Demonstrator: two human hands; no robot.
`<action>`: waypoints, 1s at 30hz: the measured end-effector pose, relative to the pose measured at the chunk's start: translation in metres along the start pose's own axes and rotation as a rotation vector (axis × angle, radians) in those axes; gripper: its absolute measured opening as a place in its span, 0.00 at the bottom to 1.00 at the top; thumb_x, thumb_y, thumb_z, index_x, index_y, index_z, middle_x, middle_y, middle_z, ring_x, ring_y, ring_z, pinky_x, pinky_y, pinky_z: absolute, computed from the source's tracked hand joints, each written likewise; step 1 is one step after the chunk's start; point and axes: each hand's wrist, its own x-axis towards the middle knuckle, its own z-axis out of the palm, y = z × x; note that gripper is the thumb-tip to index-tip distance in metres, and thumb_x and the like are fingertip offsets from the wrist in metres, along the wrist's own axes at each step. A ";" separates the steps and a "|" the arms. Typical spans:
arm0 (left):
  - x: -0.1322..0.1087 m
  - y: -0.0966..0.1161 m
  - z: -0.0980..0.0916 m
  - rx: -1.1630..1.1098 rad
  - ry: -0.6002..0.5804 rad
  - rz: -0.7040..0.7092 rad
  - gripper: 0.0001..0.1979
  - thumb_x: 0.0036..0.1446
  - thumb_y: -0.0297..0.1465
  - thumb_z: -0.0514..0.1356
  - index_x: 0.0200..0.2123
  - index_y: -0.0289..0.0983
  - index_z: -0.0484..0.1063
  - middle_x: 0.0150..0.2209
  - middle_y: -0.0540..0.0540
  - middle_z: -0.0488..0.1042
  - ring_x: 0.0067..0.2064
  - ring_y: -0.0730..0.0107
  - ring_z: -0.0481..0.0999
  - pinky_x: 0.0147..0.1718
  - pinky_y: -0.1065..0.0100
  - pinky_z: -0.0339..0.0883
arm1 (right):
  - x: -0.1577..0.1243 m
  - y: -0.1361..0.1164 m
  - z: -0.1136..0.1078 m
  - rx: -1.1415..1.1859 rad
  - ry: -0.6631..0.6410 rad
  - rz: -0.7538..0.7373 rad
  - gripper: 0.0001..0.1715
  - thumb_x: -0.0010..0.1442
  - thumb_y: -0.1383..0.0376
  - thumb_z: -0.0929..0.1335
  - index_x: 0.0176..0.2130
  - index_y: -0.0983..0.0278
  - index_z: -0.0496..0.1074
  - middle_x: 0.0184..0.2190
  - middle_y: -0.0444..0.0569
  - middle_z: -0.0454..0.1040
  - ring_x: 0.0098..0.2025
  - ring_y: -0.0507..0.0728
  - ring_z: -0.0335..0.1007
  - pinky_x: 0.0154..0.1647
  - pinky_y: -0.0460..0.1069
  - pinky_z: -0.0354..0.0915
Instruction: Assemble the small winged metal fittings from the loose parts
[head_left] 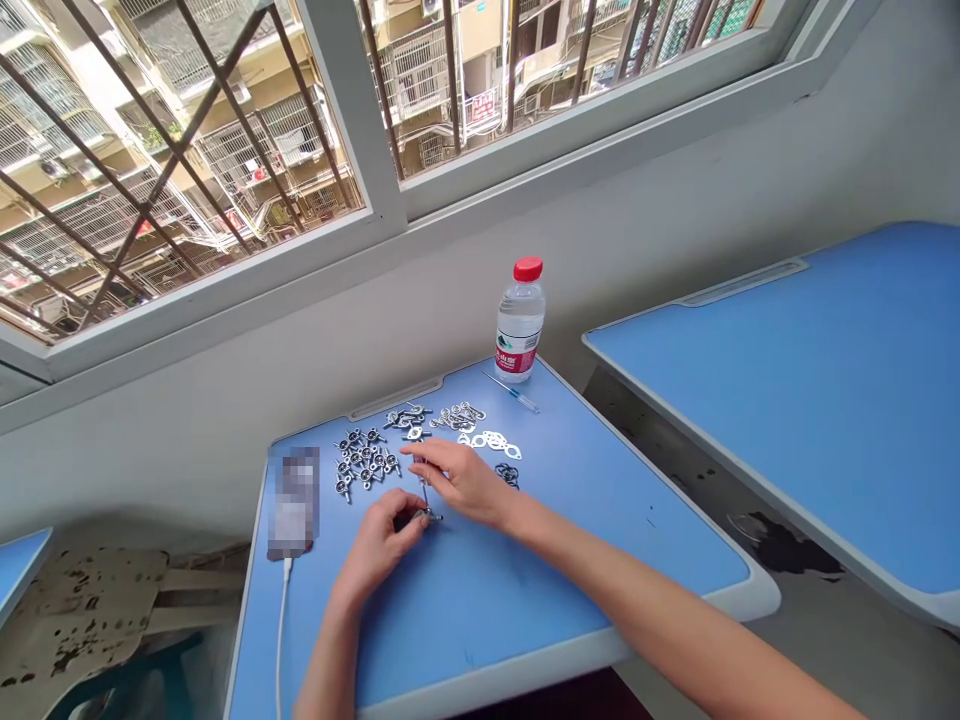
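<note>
My left hand rests on the blue tabletop, its fingertips pinching a small metal fitting. Above it my right hand is closed around the handle of a small screwdriver, whose thin shaft points down at the fitting. The fingers hide most of the handle and part of the fitting. Just beyond my hands lie several similar black and silver fittings and another group of them. Flat white oval gaskets, metal oval plates and black rubber rings are spread near my right hand.
A water bottle with a red cap stands at the table's far corner, a second screwdriver beside it. A phone with a white cable lies at the left. Another blue table stands right, across a gap; a barred window is ahead.
</note>
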 end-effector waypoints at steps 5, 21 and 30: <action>0.002 -0.004 0.008 0.320 0.108 0.190 0.04 0.61 0.29 0.55 0.36 0.39 0.70 0.35 0.47 0.72 0.38 0.64 0.69 0.41 0.62 0.63 | -0.001 0.000 -0.004 -0.013 -0.050 -0.017 0.13 0.65 0.70 0.63 0.47 0.65 0.73 0.34 0.50 0.76 0.35 0.55 0.72 0.37 0.51 0.70; -0.001 -0.008 0.021 0.479 0.205 0.247 0.05 0.58 0.24 0.58 0.37 0.39 0.67 0.36 0.47 0.72 0.40 0.62 0.69 0.41 0.61 0.61 | -0.008 -0.007 -0.017 -0.129 -0.229 -0.144 0.15 0.66 0.71 0.61 0.48 0.64 0.72 0.36 0.50 0.77 0.35 0.55 0.72 0.35 0.50 0.68; 0.001 -0.011 0.026 0.445 0.251 0.272 0.05 0.59 0.23 0.57 0.36 0.38 0.67 0.36 0.46 0.73 0.38 0.62 0.69 0.40 0.61 0.61 | -0.011 -0.015 0.001 -0.156 -0.105 -0.155 0.14 0.68 0.69 0.58 0.34 0.64 0.70 0.25 0.45 0.66 0.26 0.52 0.61 0.27 0.46 0.61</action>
